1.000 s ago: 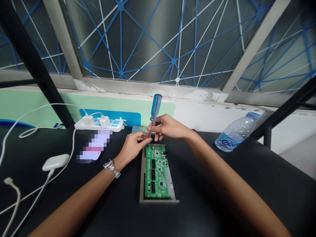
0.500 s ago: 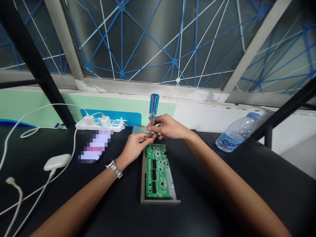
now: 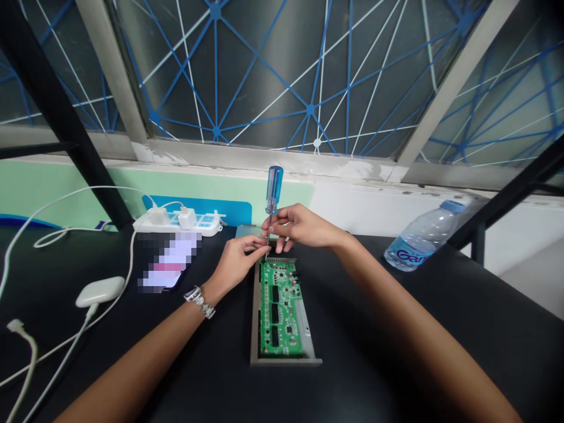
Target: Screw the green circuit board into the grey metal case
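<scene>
A green circuit board (image 3: 279,308) lies in a shallow grey metal case (image 3: 308,329) on the black table. A screwdriver with a clear blue handle (image 3: 274,189) stands almost upright over the board's far left corner. My right hand (image 3: 299,226) pinches its metal shaft just below the handle. My left hand (image 3: 238,258), with a bracelet on the wrist, has its fingertips closed around the shaft's lower end, next to the board's corner. The tip itself is hidden behind my fingers.
A white power strip (image 3: 176,220) with plugged chargers and white cables lies at the back left. A white charger puck (image 3: 100,291) and a blurred phone (image 3: 167,261) lie left of my hands. A plastic water bottle (image 3: 420,238) lies on its side at right.
The screwdriver has straightened from a slight rightward lean to nearly upright. Both hands stay at the board's far left corner.
</scene>
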Available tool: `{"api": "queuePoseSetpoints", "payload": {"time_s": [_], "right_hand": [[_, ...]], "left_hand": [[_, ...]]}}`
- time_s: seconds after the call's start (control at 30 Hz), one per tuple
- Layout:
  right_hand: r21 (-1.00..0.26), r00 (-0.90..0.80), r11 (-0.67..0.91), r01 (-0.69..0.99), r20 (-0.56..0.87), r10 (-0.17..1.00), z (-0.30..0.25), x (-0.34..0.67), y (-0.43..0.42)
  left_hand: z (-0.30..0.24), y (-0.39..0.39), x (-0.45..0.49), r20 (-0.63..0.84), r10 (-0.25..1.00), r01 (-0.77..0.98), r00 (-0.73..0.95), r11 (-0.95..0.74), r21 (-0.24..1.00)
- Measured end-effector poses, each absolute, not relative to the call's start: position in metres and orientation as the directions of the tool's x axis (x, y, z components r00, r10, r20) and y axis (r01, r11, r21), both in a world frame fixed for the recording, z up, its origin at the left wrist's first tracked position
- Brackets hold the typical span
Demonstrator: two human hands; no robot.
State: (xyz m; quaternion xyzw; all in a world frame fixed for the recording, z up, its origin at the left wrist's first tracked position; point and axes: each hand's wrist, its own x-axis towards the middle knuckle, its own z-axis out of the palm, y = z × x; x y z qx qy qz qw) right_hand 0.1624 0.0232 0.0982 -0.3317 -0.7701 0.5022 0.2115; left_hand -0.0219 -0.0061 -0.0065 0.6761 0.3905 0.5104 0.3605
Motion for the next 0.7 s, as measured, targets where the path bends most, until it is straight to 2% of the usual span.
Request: {"api": "queuePoseSetpoints", "payload": {"time_s": [0.23,0.43,0.53,0.7], "right_hand": [[-0.909,-0.701,0.299,0.29,0.011,0.713,0.093,0.155,0.022],[-0.87,-0.608,0.351,0.346,0.077,0.791,0.088,0.152,0.024],[-0.851,-0.564,0.364,0.378,0.1,0.819,0.088,0.155,0.027],[-0.86,-0.602,0.354,0.366,0.071,0.795,0.093,0.161,0.027]], "left_hand": [[-0.008,-0.004,-0.012,0.388,0.898,0.099,0.209,-0.414,0.905],[-0.007,-0.004,-0.008,0.355,0.91,0.033,0.212,-0.37,0.928],[-0.007,-0.007,-0.012,0.342,0.921,0.088,0.188,-0.363,0.928],[-0.009,-0.009,-0.022,0.374,0.916,0.157,0.147,-0.395,0.905]]}}
